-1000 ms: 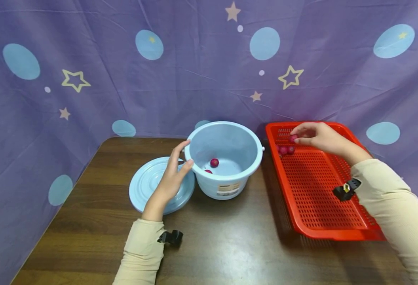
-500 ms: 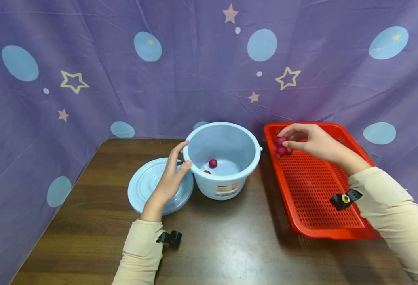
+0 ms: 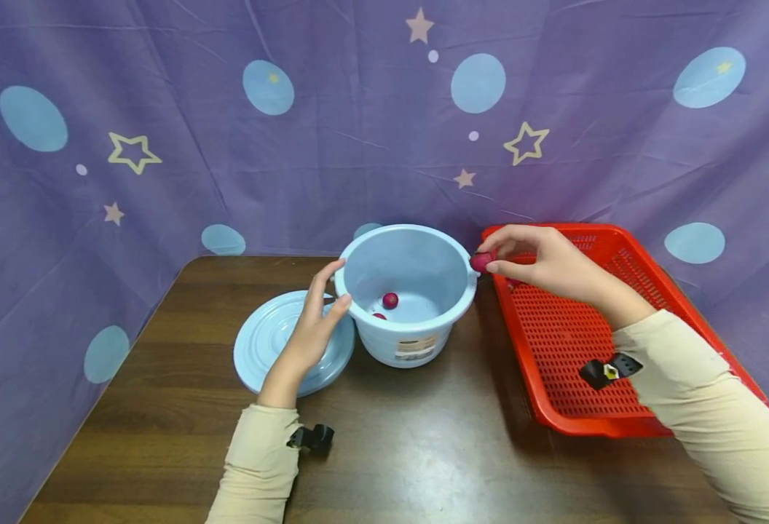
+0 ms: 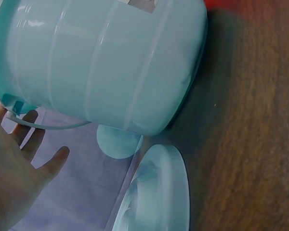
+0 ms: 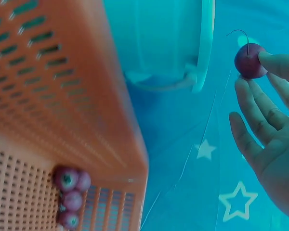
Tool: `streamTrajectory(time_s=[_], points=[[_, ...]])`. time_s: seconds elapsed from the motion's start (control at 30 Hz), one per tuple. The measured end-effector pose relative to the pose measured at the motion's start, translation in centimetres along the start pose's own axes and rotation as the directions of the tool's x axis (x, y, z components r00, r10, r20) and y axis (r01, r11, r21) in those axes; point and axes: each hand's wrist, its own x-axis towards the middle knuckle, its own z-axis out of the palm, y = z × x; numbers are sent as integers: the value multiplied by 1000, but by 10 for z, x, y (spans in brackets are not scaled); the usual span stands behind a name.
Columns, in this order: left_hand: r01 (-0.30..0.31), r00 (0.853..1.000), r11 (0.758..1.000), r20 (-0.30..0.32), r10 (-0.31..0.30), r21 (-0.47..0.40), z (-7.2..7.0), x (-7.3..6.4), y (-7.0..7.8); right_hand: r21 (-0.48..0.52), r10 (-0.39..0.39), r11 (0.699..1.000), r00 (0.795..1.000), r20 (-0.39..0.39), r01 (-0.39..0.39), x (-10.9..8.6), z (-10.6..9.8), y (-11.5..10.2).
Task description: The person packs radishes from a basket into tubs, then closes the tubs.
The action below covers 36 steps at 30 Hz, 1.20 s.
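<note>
My right hand (image 3: 548,266) pinches a small red radish (image 5: 250,61) between thumb and fingertips; a thin root tail curls off it. In the head view this radish is level with the right rim of the light blue bucket (image 3: 417,342). Two radishes (image 3: 390,300) lie inside the bucket, one partly hidden by the front rim. My left hand (image 3: 312,327) rests at the bucket's left rim, fingers spread and fairly straight. In the left wrist view its fingers are beside the wire handle (image 4: 53,127). Several more radishes (image 5: 71,199) sit in a corner of the red basket (image 3: 538,378).
The bucket's round blue lid (image 3: 260,342) lies on the wooden table (image 3: 384,451) under my left wrist. The slotted basket stands to the right of the bucket, beneath my right forearm. A purple patterned cloth (image 3: 358,145) hangs behind the table.
My right hand has moved left from over the basket's far corner to the bucket's right rim, carrying the radish. The left hand has stayed at the bucket's left rim.
</note>
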Motion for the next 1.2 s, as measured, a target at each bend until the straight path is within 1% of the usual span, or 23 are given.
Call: streamTrajectory(time_s=[0.27, 0.43, 0.6, 0.7, 0.9, 1.2], points=[[1, 1000, 1000, 5, -1, -1, 0, 0, 0, -32, -40, 999, 999, 5, 40, 11, 18, -10], [5, 1000, 1000, 12, -5, 5, -1, 0, 0, -28, -80, 996, 996, 41, 81, 19, 28, -13], [10, 1000, 1000, 15, -10, 0, -1, 0, -1, -22, -130, 991, 988, 88, 132, 25, 37, -14], [9, 1000, 1000, 16, -9, -2, -2, 0, 0, -16, -128, 991, 985, 120, 131, 27, 40, -14], [13, 1000, 1000, 8, -13, 13, -1, -1, 0, -33, -120, 991, 981, 153, 126, 26, 46, -15], [16, 1000, 1000, 7, -16, 8, 0, -1, -1, -50, -124, 990, 979, 163, 134, 25, 47, -14]])
